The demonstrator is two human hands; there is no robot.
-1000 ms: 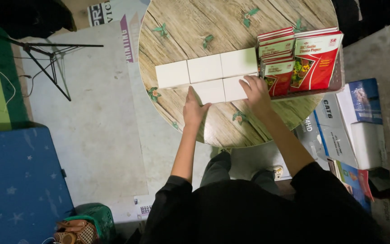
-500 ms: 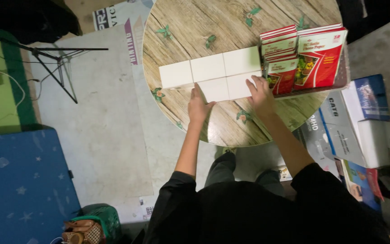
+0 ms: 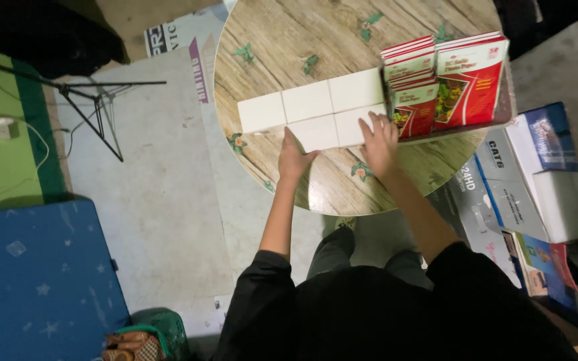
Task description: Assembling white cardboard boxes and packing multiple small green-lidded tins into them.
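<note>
White boxes (image 3: 316,110) under both flat, open hands: left hand (image 3: 294,158), right hand (image 3: 379,142).

Both hands, left hand (image 3: 294,159) and right hand (image 3: 378,142), touch white boxes (image 3: 316,113).

This looks like a small packing or stockroom corner, not a tidy shop front. A round wood-patterned bench (image 3: 302,40) stands on a bare concrete floor (image 3: 155,200), loaded with white boxes (image 3: 309,110) and red packets (image 3: 446,83). Cardboard cartons (image 3: 530,174) are piled beside it, with a tripod (image 3: 95,100) and a blue mat (image 3: 35,281) nearby.
</note>
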